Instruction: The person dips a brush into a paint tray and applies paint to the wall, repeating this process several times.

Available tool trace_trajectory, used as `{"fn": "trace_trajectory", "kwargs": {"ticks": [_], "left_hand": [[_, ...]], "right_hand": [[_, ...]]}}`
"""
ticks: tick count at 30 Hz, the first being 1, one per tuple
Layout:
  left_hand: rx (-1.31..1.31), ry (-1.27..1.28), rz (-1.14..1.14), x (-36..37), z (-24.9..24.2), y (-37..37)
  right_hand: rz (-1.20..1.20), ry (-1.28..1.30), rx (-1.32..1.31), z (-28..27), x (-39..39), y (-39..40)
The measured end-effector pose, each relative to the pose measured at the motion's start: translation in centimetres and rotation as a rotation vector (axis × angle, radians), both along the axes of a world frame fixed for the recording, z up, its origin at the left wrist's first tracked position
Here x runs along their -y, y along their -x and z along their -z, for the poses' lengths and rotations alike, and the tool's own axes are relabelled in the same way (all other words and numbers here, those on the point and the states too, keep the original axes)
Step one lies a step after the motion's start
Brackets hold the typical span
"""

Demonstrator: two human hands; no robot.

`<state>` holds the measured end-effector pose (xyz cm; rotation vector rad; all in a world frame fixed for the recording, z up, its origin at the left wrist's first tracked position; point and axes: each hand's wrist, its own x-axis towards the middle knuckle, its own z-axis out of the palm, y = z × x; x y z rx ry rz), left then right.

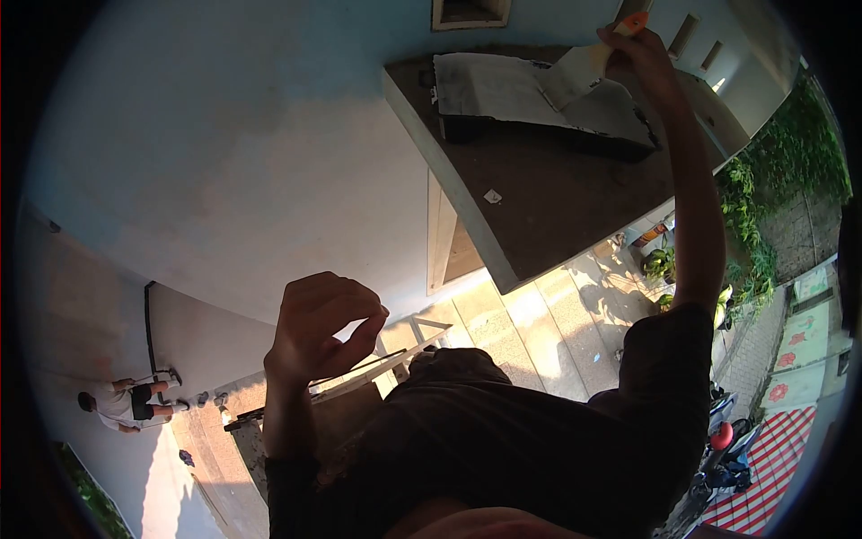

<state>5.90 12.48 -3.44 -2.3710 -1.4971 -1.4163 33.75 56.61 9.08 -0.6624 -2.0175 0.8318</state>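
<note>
My right hand (pixel 634 56) is raised at the upper right, wrapped round the orange-tipped handle of a putty knife (pixel 579 76). Its wide, pale blade spreads over a dark tray (pixel 530 128) whose upper face is coated greyish white (pixel 494 88). That tray lies on a dark ledge (pixel 557 207) with a light edge. Lower and to the left, my left hand (pixel 325 325) hangs in front of the wall with its fingers curled. Thumb and forefinger close into a loop, and I see nothing in it.
A blue-white wall (pixel 224 171) fills the left and has a small recess (pixel 470 13) at the top. Far below lies a sunlit tiled floor (pixel 530 328). Another person (pixel 126 402) stands at lower left. Plants (pixel 750 211), a motorcycle (pixel 732 445) and a red-striped surface (pixel 768 467) are at right.
</note>
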Motion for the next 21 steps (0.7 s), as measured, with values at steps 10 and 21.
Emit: {"fn": "trace_trajectory", "kwargs": {"ticks": [10,21], "left_hand": [[-0.016,-0.009,-0.02,0.5,-0.5,0.1],[0.009,-0.067,-0.01,1.4,-1.2,0.4]], "right_hand": [[0.036,0.067,-0.12,-0.6,1.2,-0.8],[-0.155,0.557,-0.868,2.2,6.5,-3.3]]}}
